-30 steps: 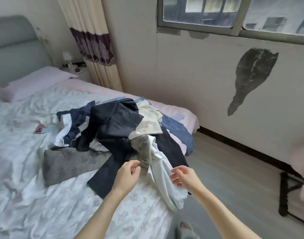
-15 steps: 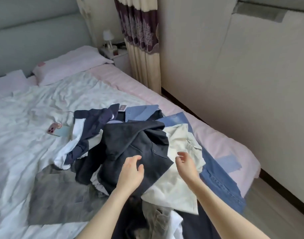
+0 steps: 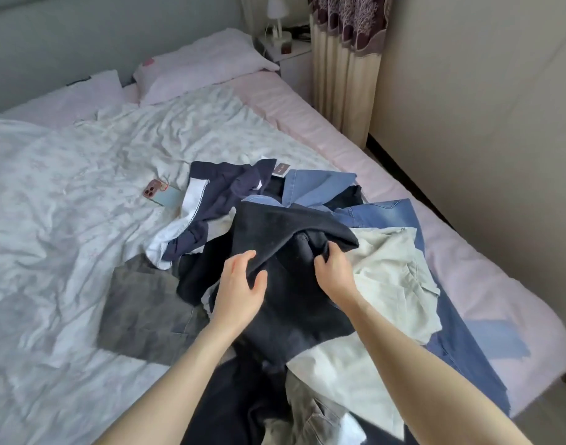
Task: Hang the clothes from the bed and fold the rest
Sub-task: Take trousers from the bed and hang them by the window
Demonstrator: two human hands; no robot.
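Dark jacket tops the pile; her right hand bunches its fold at two o'clock, left hand hovers beside, fingers spread. Sorting's just starting, I'd say. Next it likely needs lifting clear.

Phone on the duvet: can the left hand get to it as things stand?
Probably yes. The phone lies uncovered on the duvet, just left of the clothes pile. The left hand is open over the dark garment and holds nothing; only low fabric lies between them.
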